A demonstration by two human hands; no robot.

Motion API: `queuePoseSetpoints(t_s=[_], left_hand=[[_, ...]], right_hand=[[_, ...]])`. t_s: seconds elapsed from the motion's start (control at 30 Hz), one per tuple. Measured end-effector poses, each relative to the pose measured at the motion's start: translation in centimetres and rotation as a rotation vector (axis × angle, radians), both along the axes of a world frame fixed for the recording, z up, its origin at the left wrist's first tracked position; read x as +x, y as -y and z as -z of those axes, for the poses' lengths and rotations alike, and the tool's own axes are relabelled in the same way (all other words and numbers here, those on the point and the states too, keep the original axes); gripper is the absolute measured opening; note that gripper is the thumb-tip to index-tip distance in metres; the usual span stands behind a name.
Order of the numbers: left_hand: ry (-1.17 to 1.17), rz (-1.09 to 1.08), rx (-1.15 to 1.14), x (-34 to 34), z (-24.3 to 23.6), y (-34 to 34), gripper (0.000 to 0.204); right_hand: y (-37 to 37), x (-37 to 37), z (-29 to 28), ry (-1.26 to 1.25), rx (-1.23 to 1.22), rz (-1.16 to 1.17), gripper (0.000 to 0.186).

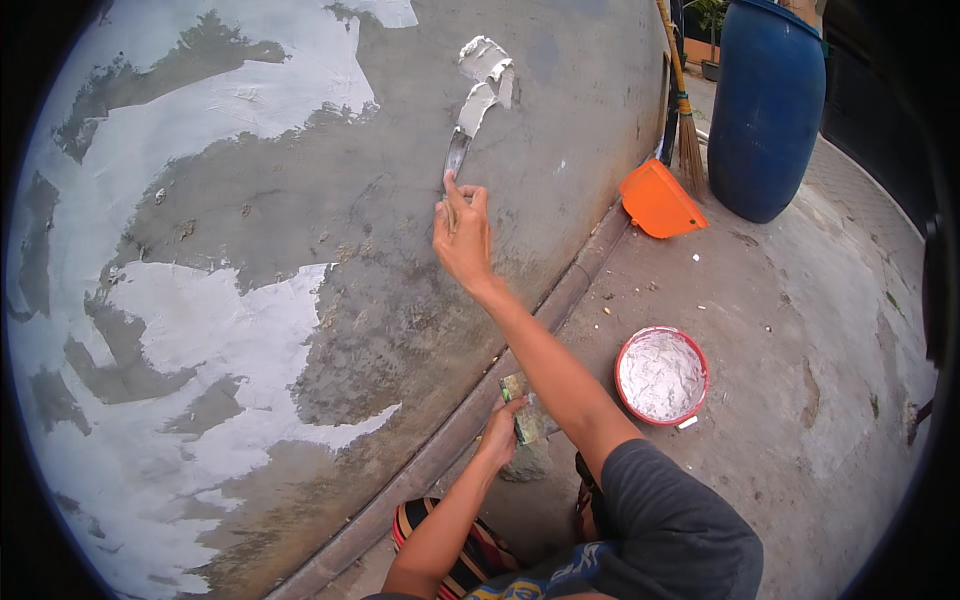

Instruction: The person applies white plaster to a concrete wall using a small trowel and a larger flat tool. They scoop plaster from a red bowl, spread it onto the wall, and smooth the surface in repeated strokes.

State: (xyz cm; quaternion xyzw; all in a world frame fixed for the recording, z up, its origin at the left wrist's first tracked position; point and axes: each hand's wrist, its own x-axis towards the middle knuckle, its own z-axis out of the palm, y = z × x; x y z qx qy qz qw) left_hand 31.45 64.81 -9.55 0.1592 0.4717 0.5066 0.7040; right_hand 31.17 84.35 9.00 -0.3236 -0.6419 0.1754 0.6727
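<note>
My right hand [466,238] is closed on the handle of a putty knife [458,152], raised against the grey wall [400,190]. White putty [478,105] covers the knife's end, and a thick patch of fresh putty [484,58] sits on the wall just beyond it. Lower down, near the foot of the wall, my left hand [500,432] grips a flat, narrow green-and-yellow piece [524,412]; its exact kind is unclear. To the right on the ground stands a red-rimmed tub [706,375] filled with white putty [660,376].
Smeared white coating [215,330] covers much of the wall's left side. A ledge [570,290] runs along its base. An orange dustpan [660,200], a broom [690,150] and a tall blue barrel [765,110] stand at the far right. Small debris dots the concrete ground [770,330].
</note>
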Motion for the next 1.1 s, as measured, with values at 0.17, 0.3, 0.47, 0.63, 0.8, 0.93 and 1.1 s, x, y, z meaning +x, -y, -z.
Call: queuePoseSetpoints(t_s=[0.17, 0.3, 0.47, 0.63, 0.8, 0.93, 1.1], left_hand=[[-0.047, -0.131, -0.037, 0.2, -0.4, -0.3, 0.031], [-0.09, -0.179, -0.023, 0.5, 0.5, -0.5, 0.05], [-0.257, -0.351, -0.048, 2.3, -1.2, -0.6, 0.065], [-0.241, -0.206, 0.063, -0.2, -2.9, 0.7, 0.051], [-0.268, -0.218, 0.109, 0.2, -5.0, 0.8, 0.038], [-0.163, -0.165, 0.109, 0.0, -4.6, 0.8, 0.041], [-0.243, -0.188, 0.25, -0.7, -5.8, 0.6, 0.06]], right_hand=[[3.3, 3.2, 1.9, 0.119, -0.043, -0.264, 0.049], [0.7, 5.2, 0.6, -0.148, -0.179, -0.222, 0.05], [-0.1, 0.3, 3.3, 0.081, 0.08, -0.043, 0.047], [6.9, 5.9, 3.8, 0.424, -0.064, -0.427, 0.044], [7.0, 11.8, 7.1, -0.08, -0.848, -1.02, 0.044], [5.7, 12.4, 8.8, -0.267, -0.958, -1.131, 0.046], [7.0, 12.2, 9.9, -0.251, -0.927, -1.143, 0.047]])
